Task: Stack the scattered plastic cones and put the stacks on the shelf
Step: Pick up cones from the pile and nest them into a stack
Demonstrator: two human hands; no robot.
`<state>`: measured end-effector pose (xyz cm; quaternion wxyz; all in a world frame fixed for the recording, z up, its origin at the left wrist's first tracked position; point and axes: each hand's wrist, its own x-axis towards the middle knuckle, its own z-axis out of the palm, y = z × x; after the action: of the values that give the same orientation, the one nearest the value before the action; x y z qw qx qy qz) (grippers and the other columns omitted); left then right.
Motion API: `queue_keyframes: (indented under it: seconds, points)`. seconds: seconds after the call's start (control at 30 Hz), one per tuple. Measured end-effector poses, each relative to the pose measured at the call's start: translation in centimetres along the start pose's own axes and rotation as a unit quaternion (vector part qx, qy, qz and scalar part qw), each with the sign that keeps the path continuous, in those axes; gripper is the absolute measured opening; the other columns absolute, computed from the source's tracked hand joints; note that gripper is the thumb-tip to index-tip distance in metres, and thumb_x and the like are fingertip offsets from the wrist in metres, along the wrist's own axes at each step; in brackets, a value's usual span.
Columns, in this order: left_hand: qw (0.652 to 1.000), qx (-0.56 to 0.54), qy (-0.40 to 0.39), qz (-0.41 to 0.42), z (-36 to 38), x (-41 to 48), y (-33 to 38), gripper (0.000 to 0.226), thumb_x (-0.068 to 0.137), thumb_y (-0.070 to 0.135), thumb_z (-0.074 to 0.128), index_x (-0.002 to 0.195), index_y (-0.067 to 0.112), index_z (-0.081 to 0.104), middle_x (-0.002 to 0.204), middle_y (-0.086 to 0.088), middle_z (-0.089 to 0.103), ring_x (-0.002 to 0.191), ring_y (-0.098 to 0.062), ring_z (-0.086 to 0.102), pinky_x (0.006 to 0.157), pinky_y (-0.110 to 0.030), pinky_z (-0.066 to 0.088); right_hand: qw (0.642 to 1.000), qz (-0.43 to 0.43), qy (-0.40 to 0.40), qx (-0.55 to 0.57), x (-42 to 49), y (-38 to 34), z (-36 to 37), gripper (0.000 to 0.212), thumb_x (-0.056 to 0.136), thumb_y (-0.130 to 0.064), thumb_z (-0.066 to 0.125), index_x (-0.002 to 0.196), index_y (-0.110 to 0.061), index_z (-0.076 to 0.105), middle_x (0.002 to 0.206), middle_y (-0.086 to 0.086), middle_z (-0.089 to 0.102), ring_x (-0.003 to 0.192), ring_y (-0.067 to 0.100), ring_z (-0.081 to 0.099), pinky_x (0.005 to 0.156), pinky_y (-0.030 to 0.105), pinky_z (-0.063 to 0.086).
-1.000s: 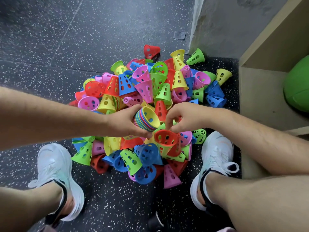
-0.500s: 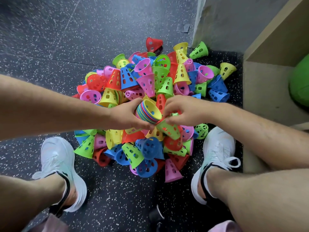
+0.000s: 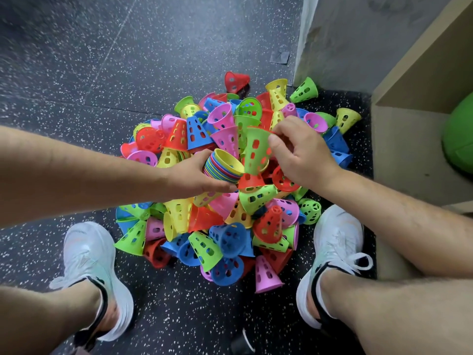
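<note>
Speckled floor (image 3: 76,73); left hand (image 3: 190,175) grips stack (image 3: 225,167), mouth up-right; right hand (image 3: 303,155) pinches green cone (image 3: 256,152), tip down.

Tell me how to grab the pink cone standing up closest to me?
Probably pinch the pink cone round its narrow top, coming from above: it seems to stand on its wide base, tip up and uncovered.

One left hand (image 3: 194,175), one right hand (image 3: 302,155), two shoes (image 3: 89,257), one nested stack (image 3: 225,167), one held green cone (image 3: 256,152), several dozen loose cones (image 3: 227,237), one green ball (image 3: 460,134), one shelf (image 3: 409,149).
</note>
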<state>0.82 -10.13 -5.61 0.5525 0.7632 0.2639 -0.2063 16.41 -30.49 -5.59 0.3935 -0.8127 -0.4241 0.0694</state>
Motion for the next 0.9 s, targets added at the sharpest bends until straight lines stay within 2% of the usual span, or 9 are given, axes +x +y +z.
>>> queue_keyframes:
  seconds: [0.07, 0.23, 0.4, 0.47, 0.53, 0.6, 0.67, 0.77, 0.9]
  points:
    - [1.0, 0.001, -0.009, -0.002, 0.2, 0.1, 0.0, 0.062, 0.076, 0.026, 0.091, 0.125, 0.029, 0.054, 0.116, -0.005, 0.073, 0.096, -0.017, 0.073, 0.08, -0.026, 0.061, 1.0, -0.001, -0.016, 0.005, 0.0, 0.1, 0.2, 0.018, 0.1, -0.03, 0.05, 0.091, -0.016, 0.057, 0.088, -0.007, 0.048, 0.082, 0.008, 0.046, 0.073, 0.022, 0.04]
    - [1.0, -0.005, -0.008, 0.013, 0.6, 0.8, 0.2, 0.069, 0.071, 0.029, 0.093, 0.127, 0.028, 0.053, 0.109, -0.004, 0.072, 0.089, -0.013, 0.071, 0.08, -0.032, 0.061, 0.992, -0.035, -0.12, 0.031, -0.4, 0.5, 1.0, 0.023, 0.103, -0.029, 0.054, 0.116, -0.014, 0.066, 0.114, -0.004, 0.055, 0.102, -0.001, 0.053, 0.089, 0.017, 0.044]
    - [0.999, -0.029, -0.01, 0.03, 0.6, 1.4, 0.7, 0.078, 0.064, 0.032, 0.098, 0.127, 0.022, 0.054, 0.105, -0.003, 0.073, 0.09, -0.014, 0.073, 0.077, -0.03, 0.058, 0.979, -0.025, -0.197, 0.053, -0.5, -0.1, 0.9, 0.027, 0.103, -0.029, 0.054, 0.127, -0.022, 0.065, 0.132, -0.008, 0.056, 0.123, 0.001, 0.05, 0.102, 0.009, 0.035]
    - [0.999, -0.025, -0.003, 0.025, 0.4, 1.4, 0.6, 0.082, 0.061, 0.035, 0.099, 0.128, 0.022, 0.055, 0.112, -0.005, 0.075, 0.101, -0.022, 0.074, 0.089, -0.038, 0.061, 0.967, 0.016, -0.24, 0.078, -0.6, -0.4, 0.7, 0.031, 0.104, -0.032, 0.052, 0.134, -0.027, 0.058, 0.132, -0.014, 0.058, 0.122, -0.002, 0.053, 0.101, 0.014, 0.041]
    - [1.0, -0.007, -0.007, 0.018, 0.3, 1.3, 0.3, 0.087, 0.057, 0.042, 0.1, 0.13, 0.026, 0.055, 0.118, -0.003, 0.074, 0.108, -0.022, 0.073, 0.097, -0.044, 0.059, 0.965, 0.06, -0.235, 0.103, -0.7, -0.5, 0.6, 0.028, 0.103, -0.031, 0.052, 0.131, -0.028, 0.055, 0.124, -0.015, 0.061, 0.115, -0.002, 0.058, 0.096, 0.018, 0.047]
    - [1.0, 0.007, -0.009, 0.009, 0.2, 0.8, -0.1, 0.079, 0.063, 0.038, 0.099, 0.127, 0.027, 0.054, 0.117, -0.002, 0.073, 0.108, -0.02, 0.073, 0.094, -0.036, 0.06, 0.974, 0.086, -0.196, 0.071, -0.6, -0.3, 0.5, 0.016, 0.101, -0.031, 0.054, 0.116, -0.027, 0.055, 0.108, -0.012, 0.062, 0.097, 0.003, 0.061, 0.084, 0.027, 0.051]
    - [1.0, 0.013, -0.013, -0.002, 0.2, 0.3, -0.2, 0.067, 0.072, 0.027, 0.094, 0.125, 0.027, 0.053, 0.116, -0.003, 0.072, 0.105, -0.018, 0.073, 0.084, -0.026, 0.059, 0.974, 0.096, -0.204, -0.011, -0.5, 0.2, 0.4, 0.013, 0.096, -0.032, 0.06, 0.105, -0.026, 0.054, 0.098, -0.01, 0.059, 0.089, 0.01, 0.06, 0.078, 0.033, 0.053]
    - [0.999, 0.015, -0.029, -0.014, 0.2, -0.2, -0.5, 0.074, 0.068, 0.034, 0.097, 0.127, 0.028, 0.052, 0.117, -0.003, 0.072, 0.105, -0.018, 0.073, 0.091, -0.032, 0.06, 0.947, 0.115, -0.286, -0.093, -0.9, 0.8, 0.5, 0.031, 0.09, -0.046, 0.069, 0.105, -0.024, 0.054, 0.101, -0.008, 0.059, 0.092, 0.014, 0.06, 0.08, 0.032, 0.053]
    - [0.999, 0.019, -0.041, -0.022, 0.2, -0.4, -0.7, 0.095, 0.051, 0.053, 0.099, 0.131, 0.03, 0.053, 0.119, 0.001, 0.074, 0.108, -0.017, 0.073, 0.101, -0.043, 0.058, 0.932, 0.147, -0.322, -0.08, -1.6, 1.3, 1.2, 0.045, 0.082, -0.053, 0.077, 0.106, -0.024, 0.051, 0.1, -0.011, 0.059, 0.09, 0.01, 0.062, 0.074, 0.028, 0.054]
